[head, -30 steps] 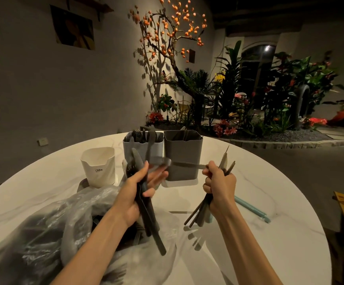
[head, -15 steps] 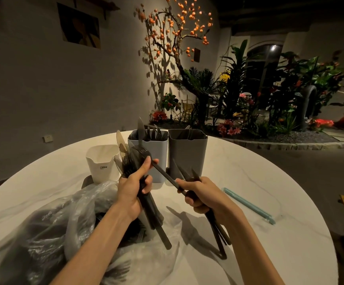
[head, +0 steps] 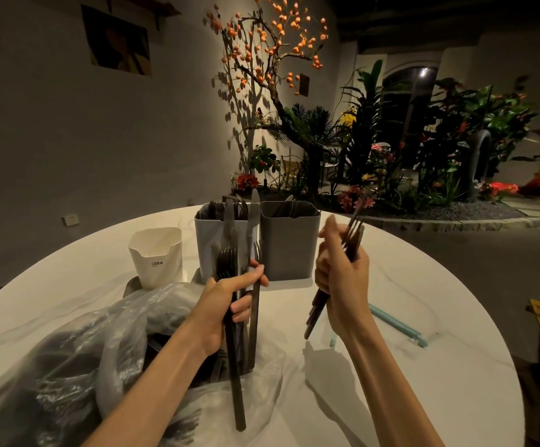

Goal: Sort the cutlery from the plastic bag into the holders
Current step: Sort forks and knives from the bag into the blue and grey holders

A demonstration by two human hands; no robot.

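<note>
Since half a second ago, both hands have turned their bundles upright and apart. Head view: the left hand (head: 230, 298) grips mixed dark cutlery (head: 236, 333) over the plastic bag (head: 78, 375), blades rising in front of the light grey holder (head: 210, 246). Right hand (head: 342, 282) clutches forks (head: 352, 230) beside the dark grey holder (head: 288, 246); both holders contain cutlery. A white cup (head: 157, 256) stands left of them. Behind the right forearm a teal stick (head: 397, 324) lies on the white table (head: 423, 398). Plants (head: 375, 150) fill the background.
</note>
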